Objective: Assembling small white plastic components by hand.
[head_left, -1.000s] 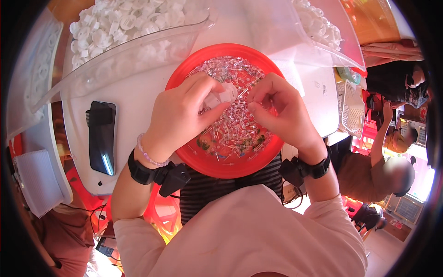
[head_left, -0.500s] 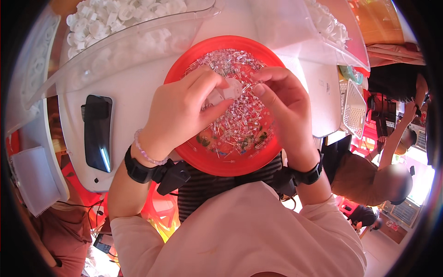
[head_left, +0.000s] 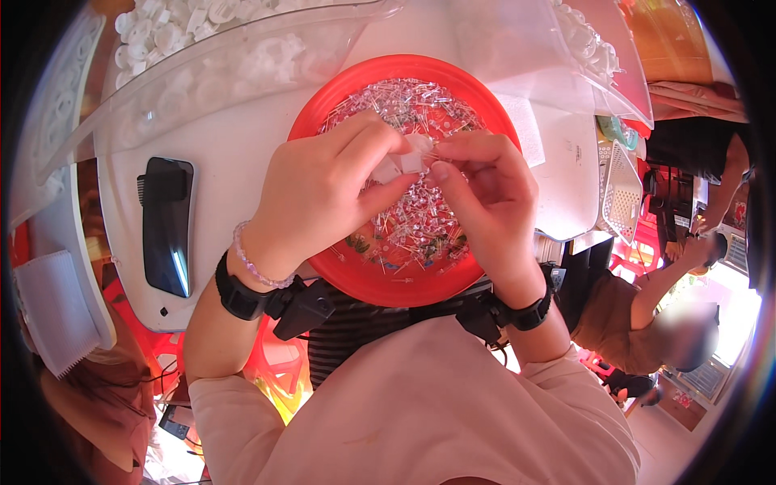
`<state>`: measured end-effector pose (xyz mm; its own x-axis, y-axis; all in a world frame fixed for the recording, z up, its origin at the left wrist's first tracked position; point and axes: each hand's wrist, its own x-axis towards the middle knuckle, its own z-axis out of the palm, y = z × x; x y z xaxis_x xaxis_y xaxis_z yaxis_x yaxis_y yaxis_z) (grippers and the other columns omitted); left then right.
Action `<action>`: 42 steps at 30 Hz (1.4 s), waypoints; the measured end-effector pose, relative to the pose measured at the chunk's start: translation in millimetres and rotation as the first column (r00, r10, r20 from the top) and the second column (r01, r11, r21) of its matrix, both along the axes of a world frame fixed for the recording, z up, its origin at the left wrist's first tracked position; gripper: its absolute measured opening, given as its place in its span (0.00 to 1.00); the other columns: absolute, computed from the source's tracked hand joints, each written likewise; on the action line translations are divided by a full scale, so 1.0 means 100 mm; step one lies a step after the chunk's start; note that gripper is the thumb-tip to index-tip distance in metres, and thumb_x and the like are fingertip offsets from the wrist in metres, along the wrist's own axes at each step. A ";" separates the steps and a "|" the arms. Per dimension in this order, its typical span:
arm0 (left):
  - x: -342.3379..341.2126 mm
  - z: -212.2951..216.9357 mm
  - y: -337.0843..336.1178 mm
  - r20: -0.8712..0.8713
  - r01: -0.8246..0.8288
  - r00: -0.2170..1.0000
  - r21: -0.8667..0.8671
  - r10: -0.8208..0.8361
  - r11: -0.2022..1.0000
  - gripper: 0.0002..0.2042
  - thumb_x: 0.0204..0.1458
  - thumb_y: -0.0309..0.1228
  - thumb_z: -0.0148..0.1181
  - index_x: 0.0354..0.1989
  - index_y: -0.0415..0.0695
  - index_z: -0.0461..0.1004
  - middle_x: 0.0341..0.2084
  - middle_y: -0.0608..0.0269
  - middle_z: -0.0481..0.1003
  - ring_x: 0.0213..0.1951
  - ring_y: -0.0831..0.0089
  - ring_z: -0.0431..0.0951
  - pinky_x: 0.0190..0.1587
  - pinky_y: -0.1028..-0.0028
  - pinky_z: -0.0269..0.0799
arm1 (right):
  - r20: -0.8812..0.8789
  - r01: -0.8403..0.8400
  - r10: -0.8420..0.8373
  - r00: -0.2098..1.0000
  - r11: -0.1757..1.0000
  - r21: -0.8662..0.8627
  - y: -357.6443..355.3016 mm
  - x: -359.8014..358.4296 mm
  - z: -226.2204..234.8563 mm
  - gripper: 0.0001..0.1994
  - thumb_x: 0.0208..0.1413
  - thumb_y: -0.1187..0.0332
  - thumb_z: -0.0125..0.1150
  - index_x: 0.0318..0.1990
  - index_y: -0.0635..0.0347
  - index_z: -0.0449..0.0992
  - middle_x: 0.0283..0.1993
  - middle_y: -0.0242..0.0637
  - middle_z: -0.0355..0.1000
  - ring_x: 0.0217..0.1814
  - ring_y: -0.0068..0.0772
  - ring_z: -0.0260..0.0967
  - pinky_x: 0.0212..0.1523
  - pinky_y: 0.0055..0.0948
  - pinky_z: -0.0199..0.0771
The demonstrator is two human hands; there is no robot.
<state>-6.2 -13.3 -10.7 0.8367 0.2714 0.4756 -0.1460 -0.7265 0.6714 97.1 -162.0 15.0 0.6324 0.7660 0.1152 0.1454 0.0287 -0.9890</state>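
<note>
Over a round red tray my left hand grips a small white plastic part between thumb and fingers. My right hand pinches a clear LED by its thin metal leads, right up against that part; the fingertips cover most of it. Many loose clear LEDs with wire leads lie heaped in the tray, below both hands. The tray's bottom shows a printed pattern in places.
Clear bins full of white plastic parts stand at the far left and far right. A dark phone lies on the white table. White baskets are at the right edge. Other people are beyond, right and lower left.
My right hand has moved left, bringing the LED against the white plastic part. My left hand still grips that part, nearly in place.
</note>
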 end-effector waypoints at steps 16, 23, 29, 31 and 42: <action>0.00 -0.03 0.01 0.016 -0.008 1.000 0.027 0.008 1.000 0.12 0.39 0.29 0.67 0.31 0.47 0.70 0.26 0.72 0.71 0.23 0.73 0.75 0.21 0.75 0.68 | -0.017 0.038 -0.038 0.999 0.999 0.019 0.01 -0.03 -0.05 0.07 0.50 0.85 0.58 0.36 0.67 0.69 0.39 0.37 0.69 0.41 0.23 0.69 0.43 0.21 0.70; -0.02 -0.02 0.00 -0.006 -0.009 1.000 0.033 0.009 0.999 0.12 0.40 0.29 0.66 0.32 0.48 0.70 0.26 0.72 0.71 0.23 0.72 0.75 0.21 0.75 0.68 | 0.011 0.045 -0.046 0.999 0.999 0.024 0.01 -0.05 -0.06 0.07 0.51 0.84 0.58 0.36 0.67 0.69 0.38 0.36 0.69 0.40 0.22 0.68 0.42 0.21 0.70; -0.02 -0.01 0.00 0.008 -0.009 1.000 0.019 0.009 1.000 0.12 0.40 0.29 0.66 0.33 0.48 0.71 0.26 0.72 0.72 0.24 0.75 0.76 0.22 0.76 0.68 | 0.006 0.056 -0.056 0.998 0.998 0.027 0.01 -0.06 -0.07 0.06 0.52 0.84 0.58 0.36 0.67 0.69 0.38 0.36 0.69 0.39 0.22 0.69 0.41 0.21 0.70; -0.02 -0.01 0.00 0.017 -0.011 1.000 0.041 0.010 0.999 0.12 0.40 0.29 0.66 0.33 0.48 0.71 0.26 0.72 0.72 0.24 0.76 0.76 0.22 0.77 0.68 | 0.007 0.052 -0.052 0.999 0.998 0.032 0.02 -0.07 -0.07 0.06 0.52 0.84 0.57 0.36 0.67 0.69 0.38 0.36 0.69 0.39 0.22 0.69 0.41 0.21 0.70; -0.04 -0.02 0.02 0.058 -0.008 0.998 0.094 0.002 0.995 0.12 0.40 0.29 0.66 0.33 0.45 0.71 0.26 0.69 0.71 0.24 0.71 0.75 0.22 0.74 0.69 | 0.475 0.196 -0.150 0.867 0.979 -0.048 0.04 -0.14 -0.05 0.08 0.45 0.82 0.64 0.30 0.65 0.70 0.31 0.41 0.71 0.33 0.36 0.71 0.34 0.28 0.72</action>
